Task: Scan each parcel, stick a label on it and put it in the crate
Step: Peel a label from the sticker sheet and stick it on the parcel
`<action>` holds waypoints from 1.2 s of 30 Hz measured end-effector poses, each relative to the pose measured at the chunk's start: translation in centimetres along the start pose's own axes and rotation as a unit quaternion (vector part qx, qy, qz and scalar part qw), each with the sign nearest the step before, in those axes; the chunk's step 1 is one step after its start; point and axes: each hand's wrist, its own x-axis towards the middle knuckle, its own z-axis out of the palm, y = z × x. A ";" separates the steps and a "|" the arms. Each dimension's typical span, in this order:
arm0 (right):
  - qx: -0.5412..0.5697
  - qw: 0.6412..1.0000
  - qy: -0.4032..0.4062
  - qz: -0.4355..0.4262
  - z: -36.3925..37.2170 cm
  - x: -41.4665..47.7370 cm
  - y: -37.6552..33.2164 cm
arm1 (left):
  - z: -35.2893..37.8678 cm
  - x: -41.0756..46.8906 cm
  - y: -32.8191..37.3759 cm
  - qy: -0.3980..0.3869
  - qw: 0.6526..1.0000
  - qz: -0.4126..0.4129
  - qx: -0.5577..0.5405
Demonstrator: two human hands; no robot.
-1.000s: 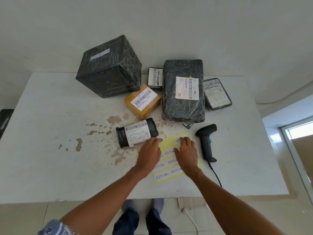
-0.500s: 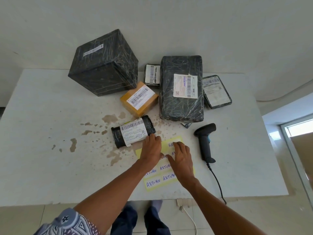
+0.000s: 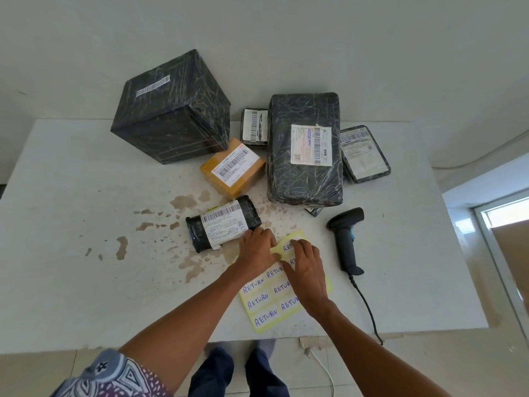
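White table [image 3: 86,282] lies bare leftward; left hand [image 3: 257,249] and right hand [image 3: 307,269] press flat, fingers spread, on label sheet [image 3: 266,308] near its front edge.

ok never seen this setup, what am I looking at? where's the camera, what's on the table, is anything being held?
No robot: a person with bare hands. One wide-angle camera on their head looks down. The white table holds six parcels, including the black roll parcel nearest the hands and an orange box, plus a corded barcode scanner. Both the left hand and right hand press on a yellow sheet of RETURN labels, seemingly picking at one. Whether either has a grip on a label is hidden. No crate in view.
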 end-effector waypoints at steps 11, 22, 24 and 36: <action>0.090 0.994 0.047 0.049 -1.2 0.7 -1.9 | -2.0 0.7 0.1 -0.128 0.952 -0.082 -0.264; 0.163 0.983 0.043 0.069 -1.5 1.0 -3.2 | -2.1 0.0 -1.2 -0.144 0.931 -0.066 -0.329; 0.171 0.982 0.040 0.074 -1.5 1.1 -3.3 | -2.1 0.0 -1.3 -0.146 0.933 -0.064 -0.324; 0.285 0.936 0.064 0.196 -2.2 1.5 -3.1 | -1.5 0.1 -1.8 -0.042 0.979 -0.029 -0.199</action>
